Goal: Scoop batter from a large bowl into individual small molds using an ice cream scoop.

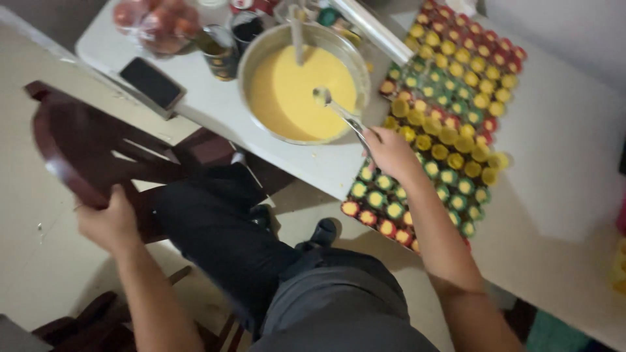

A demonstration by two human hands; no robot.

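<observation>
Across the upper and right part of the frame runs the white desk (215, 107), and what could go wrong mostly comes from how close everything sits to its near edge. The dark wooden chair (78, 146) at left centre is tilted, and your left hand (111, 225) is clenched on its curved back; I'd judge that if you swing or drag it while your eyes are on the batter, a leg could catch your own knee or knock the desk and slop the pot. The tray of small coloured cups (450, 124), some filled yellow and some not, lies right of centre, and its lower corner hangs past the desk edge over the floor; a nudge from your right forearm could tip that corner down and spill the filled ones. The big metal pot (303, 81) of yellow batter stands at upper centre, just left of the tray, with a second utensil standing in it. Your right hand (391, 151) has its grip closed on the handle of the ladle (332, 107), whose bowl sits in the batter; carried too full across the gap to the cups, it would likely drip. The dark phone (152, 83) at upper left lies near the desk's corner, within splash range.
</observation>
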